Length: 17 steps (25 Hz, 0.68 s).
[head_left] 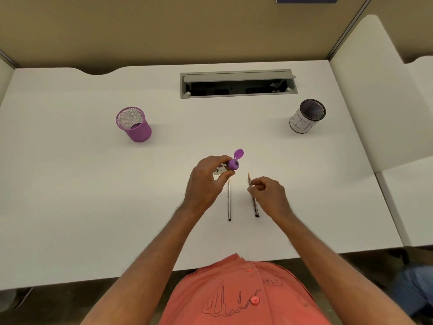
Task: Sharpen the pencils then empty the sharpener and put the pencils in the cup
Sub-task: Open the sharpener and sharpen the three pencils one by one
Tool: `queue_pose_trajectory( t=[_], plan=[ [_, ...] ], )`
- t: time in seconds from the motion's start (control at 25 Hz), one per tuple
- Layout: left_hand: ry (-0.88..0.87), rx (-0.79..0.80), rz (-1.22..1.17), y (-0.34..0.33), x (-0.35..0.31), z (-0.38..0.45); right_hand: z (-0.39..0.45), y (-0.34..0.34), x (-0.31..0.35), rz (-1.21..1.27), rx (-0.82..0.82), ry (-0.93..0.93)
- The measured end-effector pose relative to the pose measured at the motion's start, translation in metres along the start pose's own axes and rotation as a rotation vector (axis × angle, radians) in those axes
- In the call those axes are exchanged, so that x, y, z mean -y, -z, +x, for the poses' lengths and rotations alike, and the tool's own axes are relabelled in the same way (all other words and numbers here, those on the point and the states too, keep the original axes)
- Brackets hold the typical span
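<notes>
My left hand (206, 181) pinches the purple sharpener (230, 164), lid flipped open with shavings inside, my right hand (269, 193) closes on one pencil (253, 195) beside another pencil (229, 202), and the purple mesh cup (134, 125) looks empty.

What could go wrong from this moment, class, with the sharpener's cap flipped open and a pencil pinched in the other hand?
1. The sharpener, held above the table in the left hand with its cap open and shavings inside, might spill them if tipped.
2. The pencil is pinched lightly by the right hand and could slip.
3. The lone pencil lies loose and might roll if nudged.
</notes>
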<state>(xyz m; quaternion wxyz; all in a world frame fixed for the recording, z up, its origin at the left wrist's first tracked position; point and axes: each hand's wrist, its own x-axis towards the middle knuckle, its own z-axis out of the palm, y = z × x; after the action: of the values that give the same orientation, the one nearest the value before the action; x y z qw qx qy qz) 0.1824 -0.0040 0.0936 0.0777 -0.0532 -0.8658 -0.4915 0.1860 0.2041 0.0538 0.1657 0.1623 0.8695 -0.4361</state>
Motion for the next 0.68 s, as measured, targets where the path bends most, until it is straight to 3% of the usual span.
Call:
queue_pose_trajectory(
  t=[0.36, 0.68],
  plan=[
    [0.023, -0.002, 0.008, 0.007, 0.007, -0.007, 0.012, -0.038, -0.011, -0.487, -0.023, 0.13],
    [0.017, -0.013, 0.006, 0.011, 0.008, -0.008, 0.018, -0.039, -0.019, -0.59, -0.009, 0.117]
  ],
)
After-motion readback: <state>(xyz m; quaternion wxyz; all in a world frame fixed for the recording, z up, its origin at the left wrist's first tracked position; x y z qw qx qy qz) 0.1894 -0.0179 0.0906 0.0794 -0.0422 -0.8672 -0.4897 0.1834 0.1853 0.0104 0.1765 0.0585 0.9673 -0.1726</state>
